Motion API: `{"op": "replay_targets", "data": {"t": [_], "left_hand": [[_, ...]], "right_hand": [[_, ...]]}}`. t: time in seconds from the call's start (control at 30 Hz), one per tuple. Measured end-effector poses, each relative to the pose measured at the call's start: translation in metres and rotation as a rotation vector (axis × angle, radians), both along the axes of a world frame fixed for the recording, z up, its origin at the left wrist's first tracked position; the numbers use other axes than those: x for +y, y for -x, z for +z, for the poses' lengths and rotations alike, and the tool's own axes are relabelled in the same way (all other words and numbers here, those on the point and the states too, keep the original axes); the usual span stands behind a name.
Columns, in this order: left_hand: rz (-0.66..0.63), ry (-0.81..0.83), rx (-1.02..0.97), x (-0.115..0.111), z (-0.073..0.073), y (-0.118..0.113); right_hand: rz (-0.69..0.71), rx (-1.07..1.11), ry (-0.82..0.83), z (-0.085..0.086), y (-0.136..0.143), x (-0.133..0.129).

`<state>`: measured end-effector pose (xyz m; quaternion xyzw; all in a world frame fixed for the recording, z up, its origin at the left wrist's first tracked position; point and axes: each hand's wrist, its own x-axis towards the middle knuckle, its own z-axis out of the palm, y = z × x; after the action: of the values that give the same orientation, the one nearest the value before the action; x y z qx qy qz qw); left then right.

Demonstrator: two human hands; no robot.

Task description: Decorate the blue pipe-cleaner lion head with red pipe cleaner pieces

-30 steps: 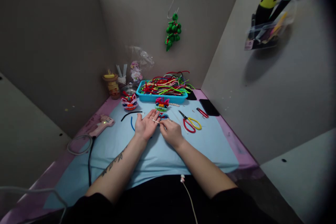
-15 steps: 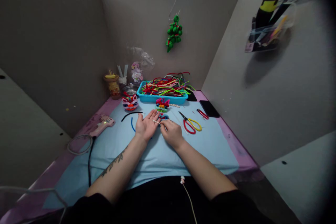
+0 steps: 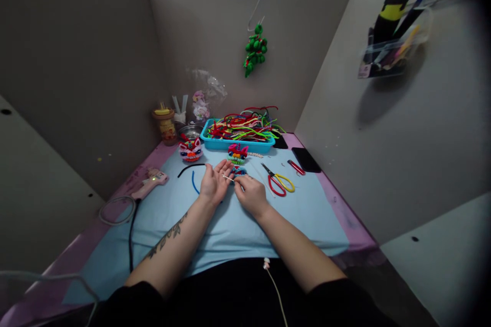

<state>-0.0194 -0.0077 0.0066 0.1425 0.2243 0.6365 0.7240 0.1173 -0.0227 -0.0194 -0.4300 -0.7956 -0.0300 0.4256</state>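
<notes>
My left hand (image 3: 215, 184) is turned palm up with its fingers stretched out and slightly curved. A thin white strip (image 3: 228, 178), maybe a pipe cleaner, is pinched between the thumb and fingers of my right hand (image 3: 251, 195). The strip's far end lies over the fingers of my left hand; whether it touches them I cannot tell. Just beyond the hands sits a blue and red fuzzy piece (image 3: 239, 170), partly hidden. Behind it stands a small pink, orange and green lion-like head (image 3: 237, 153). A blue pipe cleaner (image 3: 195, 182) and a black one (image 3: 191, 167) lie left of my hand.
A blue tray (image 3: 238, 145) heaped with coloured pipe cleaners stands at the back, beside a red lion-like head (image 3: 191, 151). Red-and-yellow scissors (image 3: 281, 183), a red cutter (image 3: 296, 167) and a black phone (image 3: 306, 159) lie right. A pink glue gun (image 3: 150, 184) lies left.
The fingers and thumb of my left hand have curved inward slightly. My right hand keeps its pinch on the white strip in nearly the same place.
</notes>
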Motion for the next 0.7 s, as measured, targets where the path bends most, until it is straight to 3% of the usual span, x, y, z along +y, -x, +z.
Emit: {"op": "replay_targets", "data": {"t": [0.7], "left_hand": [[-0.008,0.016,-0.017,-0.0005,0.0012,0.0]], "right_hand": [[0.004,0.018,0.007,-0.0012,0.0003,0.0006]]}}
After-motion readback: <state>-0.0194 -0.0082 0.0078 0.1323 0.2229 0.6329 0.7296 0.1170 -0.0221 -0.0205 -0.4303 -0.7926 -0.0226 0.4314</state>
